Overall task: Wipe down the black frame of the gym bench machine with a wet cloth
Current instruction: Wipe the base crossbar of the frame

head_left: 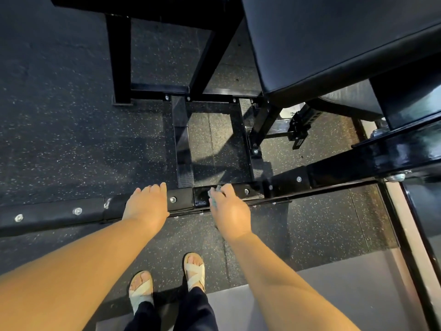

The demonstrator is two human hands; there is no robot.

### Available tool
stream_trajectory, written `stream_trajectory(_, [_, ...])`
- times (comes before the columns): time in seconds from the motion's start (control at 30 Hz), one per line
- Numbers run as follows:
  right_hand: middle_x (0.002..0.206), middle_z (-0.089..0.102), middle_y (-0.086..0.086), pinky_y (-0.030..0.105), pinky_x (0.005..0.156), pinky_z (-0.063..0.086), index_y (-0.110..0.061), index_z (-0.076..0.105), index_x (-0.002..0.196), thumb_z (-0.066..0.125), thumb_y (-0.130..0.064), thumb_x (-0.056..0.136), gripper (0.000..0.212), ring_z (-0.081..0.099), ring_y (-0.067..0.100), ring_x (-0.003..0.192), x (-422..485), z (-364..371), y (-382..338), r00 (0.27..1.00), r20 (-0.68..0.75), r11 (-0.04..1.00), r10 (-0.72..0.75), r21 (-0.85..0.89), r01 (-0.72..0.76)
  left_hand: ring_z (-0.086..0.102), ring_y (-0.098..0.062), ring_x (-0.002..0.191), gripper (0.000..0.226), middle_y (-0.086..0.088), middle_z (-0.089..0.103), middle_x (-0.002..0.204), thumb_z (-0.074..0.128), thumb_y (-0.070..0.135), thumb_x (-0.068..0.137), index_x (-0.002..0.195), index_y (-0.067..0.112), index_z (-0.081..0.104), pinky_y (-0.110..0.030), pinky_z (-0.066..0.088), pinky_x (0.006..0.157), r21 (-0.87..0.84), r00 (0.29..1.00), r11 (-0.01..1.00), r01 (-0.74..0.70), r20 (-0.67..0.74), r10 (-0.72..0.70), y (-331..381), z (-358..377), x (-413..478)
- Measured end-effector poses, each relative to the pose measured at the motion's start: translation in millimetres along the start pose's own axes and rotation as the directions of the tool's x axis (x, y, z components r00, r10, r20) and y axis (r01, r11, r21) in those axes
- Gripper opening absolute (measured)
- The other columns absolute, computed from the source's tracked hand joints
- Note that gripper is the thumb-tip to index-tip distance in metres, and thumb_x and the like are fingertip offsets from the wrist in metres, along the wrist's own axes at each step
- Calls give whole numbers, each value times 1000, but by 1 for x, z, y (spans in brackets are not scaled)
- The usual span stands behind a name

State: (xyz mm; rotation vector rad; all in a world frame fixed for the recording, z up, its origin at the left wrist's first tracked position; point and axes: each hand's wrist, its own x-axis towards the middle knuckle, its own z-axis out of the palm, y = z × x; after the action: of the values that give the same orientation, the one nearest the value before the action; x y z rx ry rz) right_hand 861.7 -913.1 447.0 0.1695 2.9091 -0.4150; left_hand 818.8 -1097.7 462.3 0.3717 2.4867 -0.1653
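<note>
The frame (183,201) is black metal, shiny where it looks wet, with silver bolts (172,199). The cloth (213,202) is soft, fuzzy and blue-grey. The pad (334,39) looks like smooth black leather with a dull shine. The floor (71,130) is rough dark rubber with pale specks. The sandals (194,271) have cream cloth straps.

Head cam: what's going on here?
A person bends over the gym machine's low black frame bar. The right hand presses a small blue-grey cloth on the bar, which looks wet and glossy beside it. The left hand rests flat on the same bar, fingers straight. The padded seat sits above, to the right.
</note>
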Motion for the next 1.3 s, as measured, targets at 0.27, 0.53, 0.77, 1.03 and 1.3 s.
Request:
stream_trajectory(0.27, [116, 48, 6, 25, 66, 53, -13, 60, 123, 54, -22, 97, 28, 60, 21, 80, 1, 0, 10, 954, -171, 965, 246, 139, -224, 30, -22, 137, 74, -6, 32, 148, 45, 39, 97, 150, 8, 4, -34, 21, 113, -44, 1000, 999, -16, -16, 15, 2, -4, 0])
stream_trajectory(0.53, [130, 43, 8, 23, 77, 46, -15, 54, 133, 56, -23, 96, 38, 55, 16, 97, 1, 4, -26, 965, -231, 929, 122, 370, -28, 10, -21, 145, 85, 1, 16, 156, 51, 49, 91, 151, 16, 1, -37, 17, 116, -169, 993, 984, -58, -108, 40, -44, -4, -19])
stream_trajectory(0.77, [125, 49, 16, 35, 72, 54, -4, 56, 130, 65, -18, 90, 44, 59, 30, 99, -24, 26, -38, 996, -60, 994, 69, 84, -64, 3, -23, 146, 85, -3, 7, 158, 45, 53, 92, 151, 16, -4, -38, 3, 118, -139, 998, 990, 9, -66, -18, -84, 29, -38])
stream_trajectory(1.03, [121, 48, -3, 28, 84, 48, -16, 39, 144, 57, -18, 95, 52, 52, 10, 103, -20, 7, -94, 977, -90, 937, -192, 280, 210, 6, -19, 146, 77, 1, 7, 159, 49, 40, 96, 151, 21, -1, -34, 5, 118, -231, 995, 971, -58, -88, 38, -97, 34, -32])
stream_trajectory(1.3, [87, 58, 11, 28, 38, 45, -5, 68, 109, 85, -23, 67, 49, 57, 25, 62, -11, 49, -119, 936, -51, 924, -348, -185, 334, 12, -18, 145, 69, 2, 14, 158, 45, 36, 98, 151, 21, 3, -34, 7, 117, -217, 991, 975, -57, -129, 29, -98, 33, -33])
